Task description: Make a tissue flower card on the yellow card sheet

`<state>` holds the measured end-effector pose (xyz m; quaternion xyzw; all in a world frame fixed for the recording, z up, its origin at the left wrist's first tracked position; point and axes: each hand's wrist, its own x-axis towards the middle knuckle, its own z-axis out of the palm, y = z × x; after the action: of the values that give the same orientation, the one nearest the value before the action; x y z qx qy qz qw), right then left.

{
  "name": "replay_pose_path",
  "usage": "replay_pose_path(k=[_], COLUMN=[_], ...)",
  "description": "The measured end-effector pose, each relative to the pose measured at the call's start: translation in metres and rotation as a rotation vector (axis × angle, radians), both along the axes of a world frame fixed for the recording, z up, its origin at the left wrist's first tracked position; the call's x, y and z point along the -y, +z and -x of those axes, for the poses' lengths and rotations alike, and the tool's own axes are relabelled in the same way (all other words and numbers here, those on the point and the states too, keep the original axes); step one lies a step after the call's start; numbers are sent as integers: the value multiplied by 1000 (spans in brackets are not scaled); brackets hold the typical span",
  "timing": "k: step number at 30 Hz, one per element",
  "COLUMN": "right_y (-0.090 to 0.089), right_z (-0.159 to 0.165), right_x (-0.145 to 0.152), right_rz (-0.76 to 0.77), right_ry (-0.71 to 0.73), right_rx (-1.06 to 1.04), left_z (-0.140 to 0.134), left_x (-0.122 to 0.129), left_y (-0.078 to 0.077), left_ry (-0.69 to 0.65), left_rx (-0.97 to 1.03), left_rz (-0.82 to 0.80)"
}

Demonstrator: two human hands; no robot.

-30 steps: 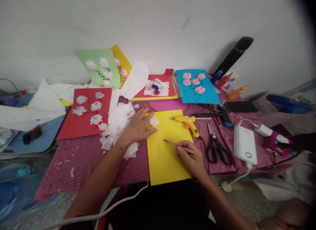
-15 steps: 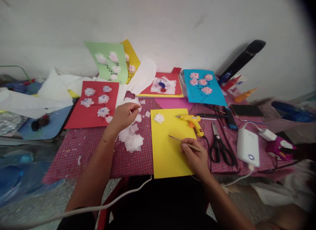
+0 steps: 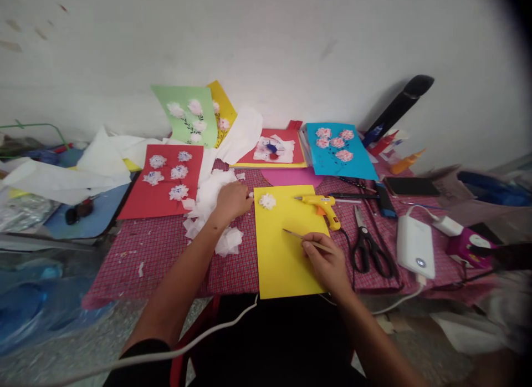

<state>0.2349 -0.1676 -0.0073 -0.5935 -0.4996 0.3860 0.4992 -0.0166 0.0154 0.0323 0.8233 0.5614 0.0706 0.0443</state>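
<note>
On my feed, the right hand (image 3: 328, 262) pinches a thin, pale-handled brush (image 3: 322, 247) over the smooth yellow paper sheet (image 3: 286, 270), its dark tip above the sheet's middle. The left hand (image 3: 233, 201) is curled just beyond the sheet's left edge, over a loose heap of white tissue squares (image 3: 211, 187); I can't tell whether its fingertips hold a scrap. One ruffled white tissue flower (image 3: 267, 201) sits in the sheet's far left corner. At the far right, the yellow plastic glue gun (image 3: 326, 201) lies partly on it. Right of the sheet, I see black-handled metal scissors (image 3: 366, 245) on the cloth-covered worktop (image 3: 166, 259). Left of it, a red paper card (image 3: 143, 201) bears five flowers; beyond its far right corner, a blue paper card (image 3: 361, 165) carries five more. I judge the yellow sheet barely begun: one flower set, the rest bare.
</note>
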Motion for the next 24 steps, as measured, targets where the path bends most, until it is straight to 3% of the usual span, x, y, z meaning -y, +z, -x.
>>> replay_pose_path(k=[5,10,14,17,24], right_y=[2,12,37,53,52], right_z=[1,2,5,12,29], right_x=[-1,0,-4,-14,-33], right_rz=[0,-22,-99,-225,-282], right_ry=[1,-29,33,94,158], right_rx=[-4,-15,81,187,206], left_z=[6,11,6,-2,-12], left_x=[-4,7,19,25,30], left_y=[-6,3,11,9,-2], left_ry=[6,66,82,50,-37], left_rx=[151,436,842,1051,1132], left_rz=[56,117,340,517,697])
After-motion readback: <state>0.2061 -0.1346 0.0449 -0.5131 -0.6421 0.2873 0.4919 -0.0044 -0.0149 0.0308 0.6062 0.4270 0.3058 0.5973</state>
